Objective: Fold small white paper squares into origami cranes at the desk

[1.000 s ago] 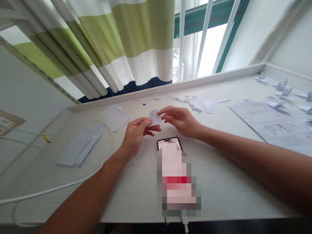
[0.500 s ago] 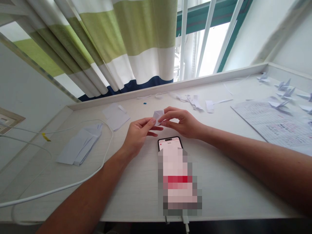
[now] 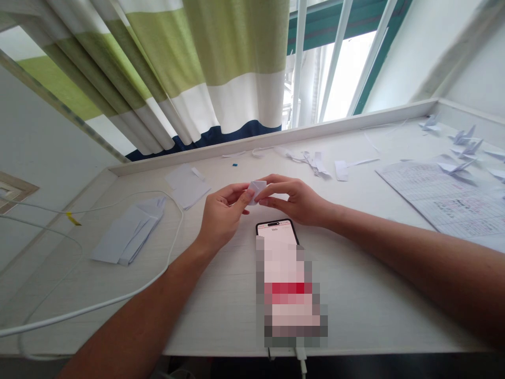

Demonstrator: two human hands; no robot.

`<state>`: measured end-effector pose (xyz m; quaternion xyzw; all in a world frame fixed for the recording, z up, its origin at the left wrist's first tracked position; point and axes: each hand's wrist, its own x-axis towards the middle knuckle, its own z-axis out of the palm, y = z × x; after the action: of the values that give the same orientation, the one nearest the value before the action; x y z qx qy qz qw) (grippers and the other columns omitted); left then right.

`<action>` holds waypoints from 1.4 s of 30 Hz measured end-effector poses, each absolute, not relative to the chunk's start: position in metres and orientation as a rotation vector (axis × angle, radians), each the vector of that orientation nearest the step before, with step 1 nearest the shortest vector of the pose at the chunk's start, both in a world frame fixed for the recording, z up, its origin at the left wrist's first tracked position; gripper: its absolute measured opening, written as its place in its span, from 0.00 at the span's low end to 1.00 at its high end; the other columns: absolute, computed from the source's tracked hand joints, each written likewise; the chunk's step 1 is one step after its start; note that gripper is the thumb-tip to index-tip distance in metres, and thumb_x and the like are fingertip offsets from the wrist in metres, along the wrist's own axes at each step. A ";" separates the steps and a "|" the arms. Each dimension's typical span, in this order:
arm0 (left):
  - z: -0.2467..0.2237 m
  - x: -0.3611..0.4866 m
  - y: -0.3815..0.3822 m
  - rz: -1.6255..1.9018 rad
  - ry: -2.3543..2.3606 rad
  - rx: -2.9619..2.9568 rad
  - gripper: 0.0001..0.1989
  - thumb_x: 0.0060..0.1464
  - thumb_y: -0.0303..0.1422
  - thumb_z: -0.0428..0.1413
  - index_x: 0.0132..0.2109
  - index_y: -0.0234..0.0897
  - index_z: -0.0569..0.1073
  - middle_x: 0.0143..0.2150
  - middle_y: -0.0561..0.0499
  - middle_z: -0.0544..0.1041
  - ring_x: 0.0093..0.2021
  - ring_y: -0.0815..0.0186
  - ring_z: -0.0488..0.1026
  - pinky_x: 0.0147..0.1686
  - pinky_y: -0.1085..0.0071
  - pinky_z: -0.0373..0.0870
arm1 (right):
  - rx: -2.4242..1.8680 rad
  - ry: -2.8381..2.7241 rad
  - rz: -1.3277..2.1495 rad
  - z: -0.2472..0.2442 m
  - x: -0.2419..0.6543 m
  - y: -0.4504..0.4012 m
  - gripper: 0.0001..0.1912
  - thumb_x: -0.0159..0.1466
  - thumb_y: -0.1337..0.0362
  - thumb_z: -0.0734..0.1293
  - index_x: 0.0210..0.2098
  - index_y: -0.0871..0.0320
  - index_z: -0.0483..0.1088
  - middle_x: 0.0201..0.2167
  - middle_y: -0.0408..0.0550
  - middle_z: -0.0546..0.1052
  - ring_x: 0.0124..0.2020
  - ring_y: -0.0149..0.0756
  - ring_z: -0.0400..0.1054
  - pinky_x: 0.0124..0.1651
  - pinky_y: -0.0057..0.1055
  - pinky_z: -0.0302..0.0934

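A small folded piece of white paper [image 3: 258,188] is held between my two hands, over the middle of the desk. My left hand [image 3: 224,211] pinches its left side between thumb and fingers. From the right, my right hand [image 3: 290,199] grips the paper's other edge with thumb and index finger. Part of the paper is hidden behind the fingertips. Just below the hands lies a phone [image 3: 276,225] with its screen lit and mostly blurred out.
Folded paper cranes [image 3: 465,147] stand at the right, some by a written sheet [image 3: 445,202]. Paper scraps [image 3: 315,163] lie at the back. On the left are square sheets [image 3: 187,187], a folded paper stack [image 3: 132,231] and a white cable [image 3: 98,302] crossing near my left forearm.
The fingers of my left hand have curled in more under the folded paper. Both hands still hold it in nearly the same place, and the view has shifted slightly.
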<state>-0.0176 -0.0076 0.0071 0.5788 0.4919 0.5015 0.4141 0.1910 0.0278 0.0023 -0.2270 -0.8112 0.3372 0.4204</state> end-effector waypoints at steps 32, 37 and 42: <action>0.009 -0.012 -0.010 1.240 1.148 1.311 0.19 0.57 0.49 0.68 0.39 0.38 0.76 0.34 0.49 0.86 0.34 0.57 0.86 0.31 0.69 0.80 | -0.688 -1.847 0.946 0.002 0.181 0.019 0.08 0.69 0.58 0.72 0.37 0.56 0.79 0.40 0.48 0.80 0.40 0.38 0.77 0.48 0.43 0.77; 0.012 -0.014 -0.009 1.261 1.155 1.324 0.17 0.55 0.46 0.69 0.35 0.37 0.78 0.33 0.51 0.84 0.34 0.60 0.85 0.31 0.69 0.81 | -0.696 -1.798 1.025 0.004 0.180 0.018 0.09 0.68 0.58 0.73 0.37 0.56 0.80 0.40 0.49 0.81 0.42 0.41 0.78 0.50 0.45 0.76; 0.014 -0.013 -0.009 1.279 1.188 1.294 0.15 0.54 0.42 0.69 0.31 0.37 0.77 0.30 0.53 0.83 0.33 0.61 0.85 0.29 0.70 0.80 | -0.733 -1.764 1.065 0.004 0.179 0.016 0.09 0.67 0.57 0.73 0.37 0.57 0.80 0.39 0.50 0.83 0.42 0.42 0.79 0.50 0.45 0.75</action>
<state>-0.0131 -0.0087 0.0139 0.5270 0.4840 0.5210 0.4655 0.1790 0.0164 0.0036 -0.2976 -0.7165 0.4325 0.4593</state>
